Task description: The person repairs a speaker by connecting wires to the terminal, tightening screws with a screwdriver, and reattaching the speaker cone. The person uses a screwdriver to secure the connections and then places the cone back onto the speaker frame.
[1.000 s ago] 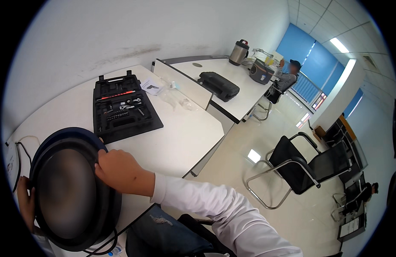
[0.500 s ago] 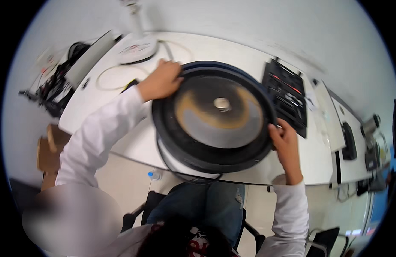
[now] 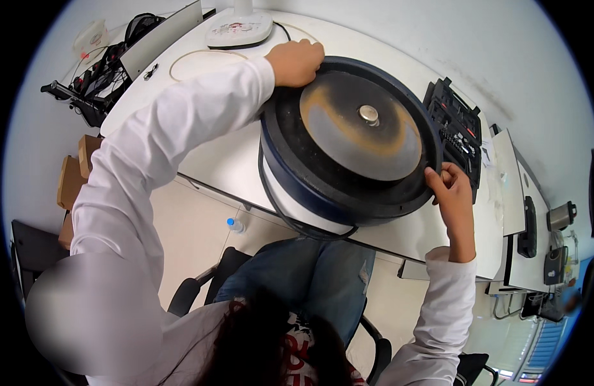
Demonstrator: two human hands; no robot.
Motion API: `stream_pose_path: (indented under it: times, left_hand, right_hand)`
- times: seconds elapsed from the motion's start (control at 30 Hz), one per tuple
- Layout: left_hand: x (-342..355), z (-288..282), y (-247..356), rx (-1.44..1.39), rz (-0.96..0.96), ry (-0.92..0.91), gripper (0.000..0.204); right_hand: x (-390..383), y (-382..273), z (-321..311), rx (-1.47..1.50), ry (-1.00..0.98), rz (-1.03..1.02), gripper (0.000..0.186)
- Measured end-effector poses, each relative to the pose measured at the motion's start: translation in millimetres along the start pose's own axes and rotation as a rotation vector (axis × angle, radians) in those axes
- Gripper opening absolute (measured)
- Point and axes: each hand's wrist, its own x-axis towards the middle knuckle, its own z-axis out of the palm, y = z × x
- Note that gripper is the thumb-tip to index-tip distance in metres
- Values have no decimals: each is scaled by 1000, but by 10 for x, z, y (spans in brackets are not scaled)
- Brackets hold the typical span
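Note:
A wide round electric cooker base with a dark blue side and black rim is in front of me, tilted, at the table's near edge. Inside it lies a grey heating plate with tan scorch marks and a metal button in the middle. My left hand is closed over the rim at the far left. At the right edge, my right hand grips the rim between thumb and fingers. A black cord loops below the base, past the table's edge. The base's underside is hidden.
An open black tool case lies to the right. A white stand base and a thin pale cable are at the far left of the white table. A bottle with a blue cap stands on the floor.
The view has shifted, so the table sits higher in it. The cooker base has tipped away from me, showing more of its near blue side. Both hands keep hold of its rim.

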Motion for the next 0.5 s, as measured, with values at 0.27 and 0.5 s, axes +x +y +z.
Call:
stream_pose_path:
  times: [0.27,0.5]
  left_hand:
    - [135,-3,16,145,4,-46,24]
    - [459,-221,-60,133,-2,-283,32]
  right_hand:
    - [142,-87,-78,59,-96,146,37]
    - [188,-239,-133,-125,-187,217,49]
